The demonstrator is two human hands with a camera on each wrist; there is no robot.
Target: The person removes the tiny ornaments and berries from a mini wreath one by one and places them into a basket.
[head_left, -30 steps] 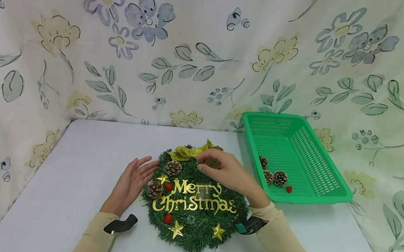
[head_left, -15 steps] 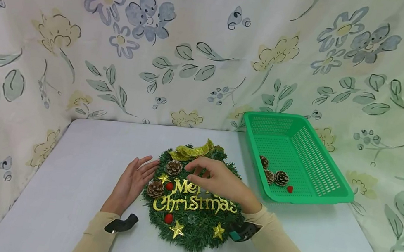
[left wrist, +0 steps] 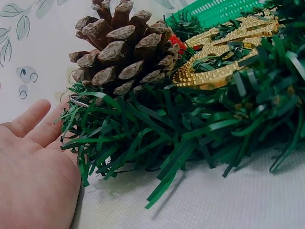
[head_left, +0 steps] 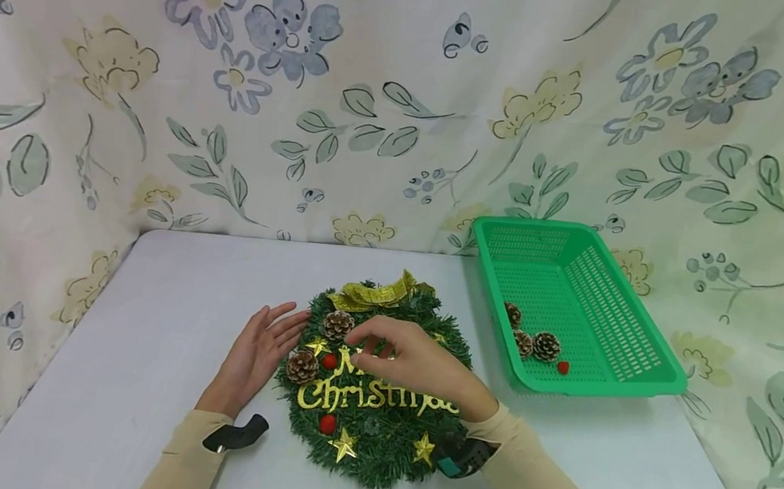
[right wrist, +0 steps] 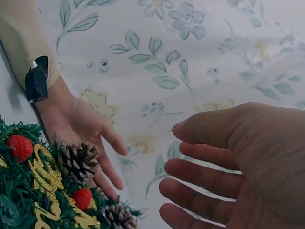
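A green Christmas wreath lies flat on the table, with gold "Merry Christmas" lettering across it. Pinecones, red berries, gold stars and a gold ribbon bow decorate it. At the wreath's left edge rests my left hand, palm up, its straight fingertips against the greenery below a pinecone. Over the upper middle of the wreath hovers my right hand, hiding part of the lettering. Its fingers are loosely bent and hold nothing in the right wrist view.
To the right stands a green plastic basket, holding a few pinecones and a red berry in its near left part. Behind the white table hangs a flowered curtain.
My right hand has moved from beside the ribbon bow leftward and nearer to me, over the word "Merry". My left hand and the wreath stay where they were.
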